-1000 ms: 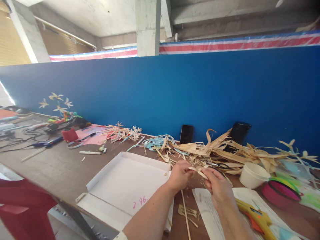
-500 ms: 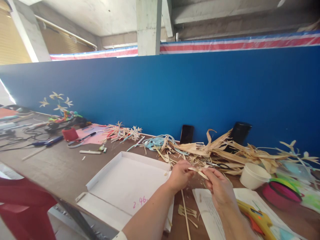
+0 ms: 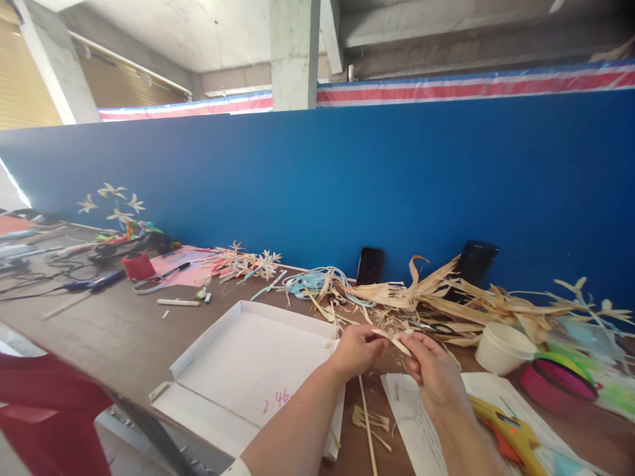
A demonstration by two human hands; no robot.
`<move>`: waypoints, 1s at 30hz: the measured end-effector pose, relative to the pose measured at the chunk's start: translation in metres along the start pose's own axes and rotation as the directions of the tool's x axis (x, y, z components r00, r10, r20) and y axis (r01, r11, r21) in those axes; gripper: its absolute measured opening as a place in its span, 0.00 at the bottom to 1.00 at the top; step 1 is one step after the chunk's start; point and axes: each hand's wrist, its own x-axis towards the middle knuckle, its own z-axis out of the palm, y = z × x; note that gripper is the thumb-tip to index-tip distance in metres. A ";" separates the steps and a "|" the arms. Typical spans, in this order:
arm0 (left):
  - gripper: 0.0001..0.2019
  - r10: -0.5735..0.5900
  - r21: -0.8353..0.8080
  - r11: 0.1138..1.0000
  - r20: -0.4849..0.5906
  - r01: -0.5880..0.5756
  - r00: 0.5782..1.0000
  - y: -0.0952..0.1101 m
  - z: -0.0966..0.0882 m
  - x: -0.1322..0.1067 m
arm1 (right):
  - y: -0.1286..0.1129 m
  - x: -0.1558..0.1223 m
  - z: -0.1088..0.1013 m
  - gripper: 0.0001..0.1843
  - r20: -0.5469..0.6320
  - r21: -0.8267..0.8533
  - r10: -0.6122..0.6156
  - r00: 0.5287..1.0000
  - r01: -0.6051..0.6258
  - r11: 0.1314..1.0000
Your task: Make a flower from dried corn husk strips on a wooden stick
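My left hand [image 3: 356,349] and my right hand [image 3: 432,370] meet over the brown table [image 3: 114,330], both pinching a pale dried-leaf strip [image 3: 394,339] between thumb and fingers. A thin wooden stick [image 3: 367,423] runs down from my left hand toward the table's near edge. Just behind my hands lies a heap of dried husk leaves [image 3: 461,297] with black-handled scissors [image 3: 436,326] on it.
An open white cardboard box [image 3: 248,370] lies left of my hands. A yellow glue gun [image 3: 506,430] rests on white paper [image 3: 411,416] at the right, near a white cup [image 3: 502,348] and pink tape rolls [image 3: 558,383]. Two dark phones [image 3: 370,266] lean on the blue wall.
Both hands have sunk slightly with the leaf strip still pinched between them. Nothing else on the table has shifted.
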 end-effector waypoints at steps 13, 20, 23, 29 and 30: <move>0.11 0.041 -0.013 0.999 0.067 -0.040 0.997 0.006 -0.004 0.000 | -0.011 -0.004 0.001 0.17 0.019 -0.150 -0.027 0.999 0.030 0.988; 0.14 -0.021 0.011 1.000 0.139 0.019 0.990 0.006 -0.009 -0.001 | -0.016 -0.009 0.003 0.17 0.063 -0.160 0.013 0.998 -0.003 0.987; 0.14 -0.047 0.014 0.999 0.149 0.045 0.988 0.011 -0.010 -0.002 | -0.017 -0.008 0.002 0.18 0.105 -0.177 0.012 0.994 0.007 0.984; 0.13 -0.080 0.032 0.997 0.197 0.076 0.977 0.008 -0.011 -0.001 | -0.012 -0.006 -0.001 0.14 0.096 -0.154 -0.019 0.995 0.034 0.988; 0.13 -0.083 0.046 0.996 0.202 0.075 0.976 0.007 -0.011 0.000 | -0.011 -0.005 -0.003 0.13 0.084 -0.163 -0.023 0.996 0.037 0.986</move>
